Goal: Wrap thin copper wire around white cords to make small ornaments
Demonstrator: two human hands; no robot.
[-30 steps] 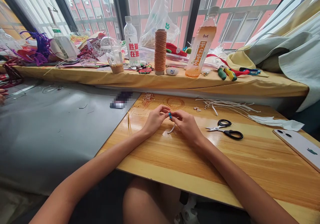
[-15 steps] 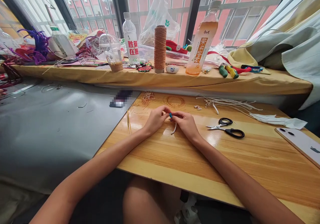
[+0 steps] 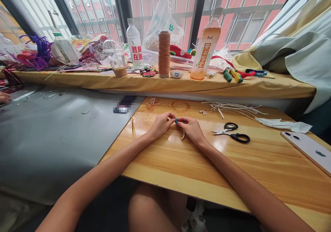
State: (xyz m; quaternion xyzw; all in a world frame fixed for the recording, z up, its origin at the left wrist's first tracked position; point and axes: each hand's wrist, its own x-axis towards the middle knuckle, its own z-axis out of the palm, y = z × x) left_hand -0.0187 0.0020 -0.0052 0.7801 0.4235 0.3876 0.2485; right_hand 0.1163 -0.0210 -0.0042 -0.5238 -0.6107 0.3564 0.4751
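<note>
Fingertips of my left hand [image 3: 162,124] and my right hand [image 3: 193,128] meet over the middle of the wooden table. Pinched between them is a small bright blue piece [image 3: 176,120], too small to make out exactly. A white cord [image 3: 183,134] hangs below my right fingers; whether it joins the blue piece is hidden. To the right of my right hand lie black-handled scissors [image 3: 230,132], blades parted slightly. Beyond my hands are a coil of thin orange-brown cord [image 3: 179,106], a tangle of cord scraps [image 3: 151,103] and a few small pale bits [image 3: 203,112].
White cords [image 3: 232,107] and a white tissue [image 3: 284,124] lie at the back right, near a pale phone [image 3: 310,149]. On the ledge stand a brown thread spool [image 3: 163,54], a tea bottle [image 3: 205,52] and a plastic cup [image 3: 119,64]. At far left, another person's hand [image 3: 4,97] shows.
The view has shifted slightly. The white cord's hanging end has swung a little to the right, and the blue piece appears turned between my fingertips. Both hands keep their pinch.
</note>
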